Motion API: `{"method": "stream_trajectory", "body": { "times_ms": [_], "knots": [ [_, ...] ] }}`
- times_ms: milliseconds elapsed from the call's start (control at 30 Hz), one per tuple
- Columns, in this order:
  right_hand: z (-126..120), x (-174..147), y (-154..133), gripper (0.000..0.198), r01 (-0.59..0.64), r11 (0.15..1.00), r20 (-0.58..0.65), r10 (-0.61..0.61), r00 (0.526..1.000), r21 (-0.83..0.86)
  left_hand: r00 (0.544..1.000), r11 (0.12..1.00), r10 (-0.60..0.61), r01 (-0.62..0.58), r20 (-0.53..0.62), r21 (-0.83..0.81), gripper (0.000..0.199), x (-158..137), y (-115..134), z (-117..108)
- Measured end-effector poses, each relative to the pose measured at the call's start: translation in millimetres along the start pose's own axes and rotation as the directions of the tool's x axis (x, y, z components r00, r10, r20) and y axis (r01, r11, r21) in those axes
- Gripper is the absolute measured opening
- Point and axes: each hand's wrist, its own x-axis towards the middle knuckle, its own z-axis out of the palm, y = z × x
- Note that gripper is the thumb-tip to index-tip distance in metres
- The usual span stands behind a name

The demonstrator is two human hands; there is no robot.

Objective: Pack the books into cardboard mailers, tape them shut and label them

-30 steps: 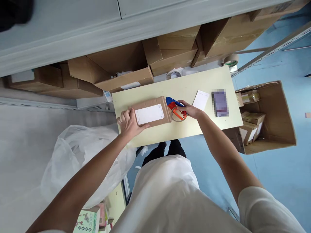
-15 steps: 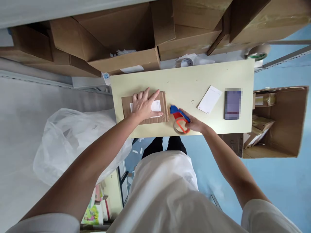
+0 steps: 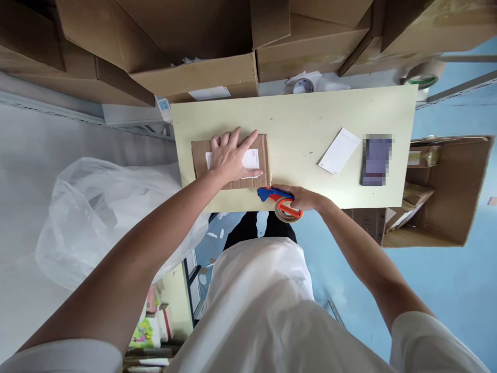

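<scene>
A small brown cardboard box (image 3: 200,160) lies at the left of the cream tabletop, a white label (image 3: 251,161) on its upper face. Spread flat over the box and partly covering the label is my left hand (image 3: 230,158), its fingers apart. My right hand (image 3: 305,198) is wrapped round a blue and red tape dispenser (image 3: 277,195) with a roll of tape in it. The dispenser's blue head is close to the box's near right corner; whether it touches, I cannot tell. Part of its handle is hidden by my fingers.
On the cream table (image 3: 295,119) lie a white slip (image 3: 339,151) and a dark phone (image 3: 376,159), partly blurred. Large open cartons (image 3: 202,72) line the back, beside tape rolls (image 3: 303,86). A clear plastic bag (image 3: 108,207) bulges at left; another carton (image 3: 446,207) holds boxes at right.
My right hand has brought the tape dispenser nearer to me and leftward, from beside the box's right end to its near right corner. My left hand stays on the box. The view has shifted slightly.
</scene>
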Motion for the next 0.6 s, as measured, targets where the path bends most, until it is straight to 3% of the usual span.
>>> {"method": "stream_trajectory", "body": {
  "times_ms": [133, 267, 433, 533, 600],
  "knots": [
    [-9.4, 7.2, -15.2, 0.083, -0.013, 0.973, -0.001, 0.013, 1.000, -0.229, 1.000, 1.000, 0.022, -0.022, 0.011, -0.006, 0.111, -0.1, -1.2, 1.1],
    [12.0, 12.1, -40.3, 0.078, 0.041, 0.947, 0.069, -0.020, 0.997, -0.319, 1.000, 1.000, -0.012, 0.012, 0.004, 0.004, 0.109, -0.2, 2.2, 3.7],
    [31.8, -28.9, -33.7, 0.082, 0.054, 0.998, 0.061, -0.052, 0.997, -0.016, 0.997, 0.999, 0.048, -0.050, -0.056, -0.023, 0.103, -0.2, -0.7, 6.6],
    [32.5, -66.9, -17.5, 0.081, 0.112, 0.975, -0.069, -0.101, 0.993, 0.193, 0.988, 0.993, 0.114, -0.118, -0.101, -0.026, 0.096, -11.0, -8.5, 6.7],
    [34.6, -86.7, -12.3, 0.082, 0.172, 0.938, -0.170, -0.125, 0.978, 0.300, 0.986, 0.996, 0.083, -0.088, -0.142, -0.029, 0.090, -26.6, -15.3, 8.2]
  ]
}}
